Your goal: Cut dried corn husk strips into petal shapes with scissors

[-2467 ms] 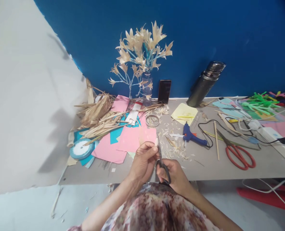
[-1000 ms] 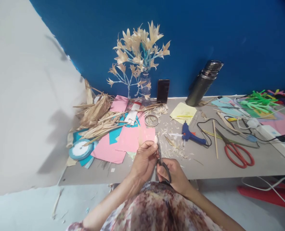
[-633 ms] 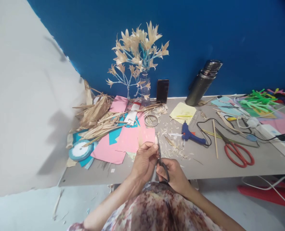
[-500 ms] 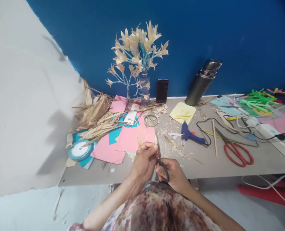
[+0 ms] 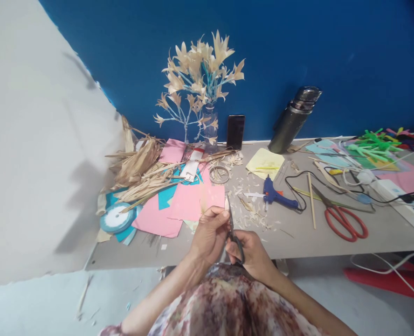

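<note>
My right hand [image 5: 251,252] grips small black-handled scissors [image 5: 239,248], their blades pointing away from me. My left hand [image 5: 210,233] is closed in a pinch on a small pale piece of dried husk [image 5: 227,203], whose tip shows beside the blades. Most of that piece is hidden by my fingers. Pale husk clippings [image 5: 256,217] lie scattered on the table just beyond my hands. Pink paper sheets [image 5: 186,200] lie to the left of them. At the back, a clear bottle [image 5: 210,128] holds husk flowers [image 5: 196,65] on blue-wrapped stems.
A blue glue gun [image 5: 279,196] with a black cord and red-handled scissors [image 5: 347,224] lie to the right. A dark flask [image 5: 294,121] and a phone [image 5: 235,132] lean on the wall. Dried husks [image 5: 140,163] and a blue ribbon spool [image 5: 116,217] are at left.
Almost nothing differs. Both hands keep their hold, and the scissors handles look slightly shifted to the left.
</note>
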A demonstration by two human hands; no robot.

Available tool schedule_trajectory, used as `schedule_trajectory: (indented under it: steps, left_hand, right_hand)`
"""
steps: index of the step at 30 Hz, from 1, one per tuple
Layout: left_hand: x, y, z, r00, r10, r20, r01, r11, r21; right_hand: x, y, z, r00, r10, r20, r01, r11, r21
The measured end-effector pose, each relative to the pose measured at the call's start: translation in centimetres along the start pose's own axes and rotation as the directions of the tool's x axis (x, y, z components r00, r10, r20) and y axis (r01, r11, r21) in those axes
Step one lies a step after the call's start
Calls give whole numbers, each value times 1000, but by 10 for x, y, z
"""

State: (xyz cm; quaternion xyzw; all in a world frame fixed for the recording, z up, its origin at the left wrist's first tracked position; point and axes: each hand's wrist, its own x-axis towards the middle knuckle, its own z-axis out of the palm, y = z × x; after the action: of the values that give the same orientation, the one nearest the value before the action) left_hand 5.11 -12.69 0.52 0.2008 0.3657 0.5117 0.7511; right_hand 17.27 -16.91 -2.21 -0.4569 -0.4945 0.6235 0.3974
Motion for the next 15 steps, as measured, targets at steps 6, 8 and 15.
schedule_trajectory:
  steps: [6, 8, 15]
  left_hand:
    - [0, 5, -2, 995, -39, 87, 42, 999, -29]
    - [-1, 7, -4, 993, -47, 109, 48, 999, -9]
    - [-3, 11, -4, 992, -14, 125, 13, 1000, 7]
  right_hand:
    - [-4, 1, -6, 994, -26, 110, 14, 994, 106]
    - [-6, 3, -7, 989, -15, 144, -6, 990, 142]
    - [-7, 5, -8, 988, -36, 153, 12, 988, 155]
